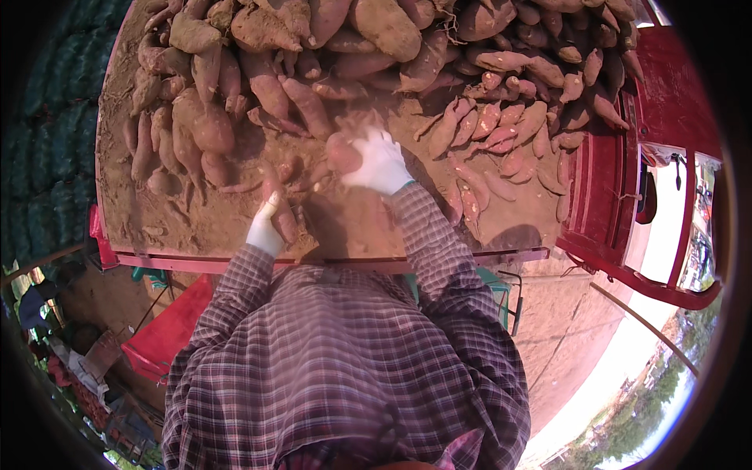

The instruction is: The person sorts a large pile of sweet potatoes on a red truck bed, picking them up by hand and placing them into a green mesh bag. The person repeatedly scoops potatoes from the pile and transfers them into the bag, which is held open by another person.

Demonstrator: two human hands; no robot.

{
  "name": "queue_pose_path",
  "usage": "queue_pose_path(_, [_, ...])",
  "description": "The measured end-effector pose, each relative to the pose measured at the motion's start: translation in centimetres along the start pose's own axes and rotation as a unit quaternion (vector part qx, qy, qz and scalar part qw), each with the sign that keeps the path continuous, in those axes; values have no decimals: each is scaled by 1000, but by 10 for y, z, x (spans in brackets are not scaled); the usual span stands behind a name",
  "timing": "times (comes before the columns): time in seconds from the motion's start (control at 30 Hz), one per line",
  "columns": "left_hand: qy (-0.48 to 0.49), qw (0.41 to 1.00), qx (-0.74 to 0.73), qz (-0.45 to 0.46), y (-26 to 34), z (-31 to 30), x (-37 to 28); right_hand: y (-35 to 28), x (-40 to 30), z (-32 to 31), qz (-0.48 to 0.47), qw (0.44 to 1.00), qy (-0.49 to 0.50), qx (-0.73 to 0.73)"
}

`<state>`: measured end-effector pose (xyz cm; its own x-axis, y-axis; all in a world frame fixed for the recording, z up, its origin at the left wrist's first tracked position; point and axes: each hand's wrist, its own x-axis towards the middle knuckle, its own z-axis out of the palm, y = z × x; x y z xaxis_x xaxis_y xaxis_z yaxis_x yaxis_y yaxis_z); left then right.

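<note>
My left hand (pixel 267 228), in a whitish glove, is closed around a reddish sweet potato (pixel 284 218) near the front edge of a dirt-covered truck bed (pixel 364 229). Farther in, my right hand (pixel 379 161), gloved in white, is blurred with its fingers spread. A rounded sweet potato (pixel 342 154) lies against its thumb side; whether the hand grips it cannot be told. Large sweet potatoes (pixel 205 120) lie in a group at the left, and smaller ones (pixel 499 132) form a cluster at the right. A big heap (pixel 385 29) fills the far side.
The bed's pinkish metal edge (pixel 205 264) runs in front of my body. Red metal panels (pixel 605 194) border the right side. A green mesh-like covering (pixel 59 135) lies beyond the left edge. Below are a red cloth or bag (pixel 167 335) and a green frame (pixel 499 296).
</note>
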<state>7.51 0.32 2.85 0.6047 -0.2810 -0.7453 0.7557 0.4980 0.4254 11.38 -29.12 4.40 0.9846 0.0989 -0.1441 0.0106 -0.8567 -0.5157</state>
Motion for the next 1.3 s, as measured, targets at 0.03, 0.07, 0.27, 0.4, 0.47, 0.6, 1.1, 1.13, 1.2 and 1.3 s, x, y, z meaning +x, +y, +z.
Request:
queue_pose_path(0.03, [-22,1000,-10,-9,0,7,-1,-11,2,6,-31,996,-4,-80])
queue_pose_path(0.07, [-43,999,-20,-17,-2,16,-3,-17,4,7,-15,989,-83,-118])
queue_pose_path(0.27, [-39,998,17,-43,7,12,-6,-20,11,25,58,989,-136,-32])
queue_pose_path(0.4, [-62,996,60,20,17,19,-20,-23,-34,27,136,833,-47,534])
queue_pose_path(0.47, [-115,987,100,43,16,35,-21,-40,-69,36,215,524,23,824])
queue_pose_path(0.6, [-189,709,612,296,-15,64,-34,-41,-118,82,154,362,230,890])
queue_pose_path(1.1, [-354,689,618,134,-47,52,-20,-2,-476,65,539,528,508,416])
queue_pose_path(1.13, [-323,688,634,144,-43,52,-12,0,-457,50,608,568,468,298])
queue_pose_path(1.2, [-307,608,703,206,-37,61,5,19,-415,28,615,661,428,50])
queue_pose_path(1.3, [-269,508,795,193,-32,83,27,98,-328,-2,523,717,444,125])
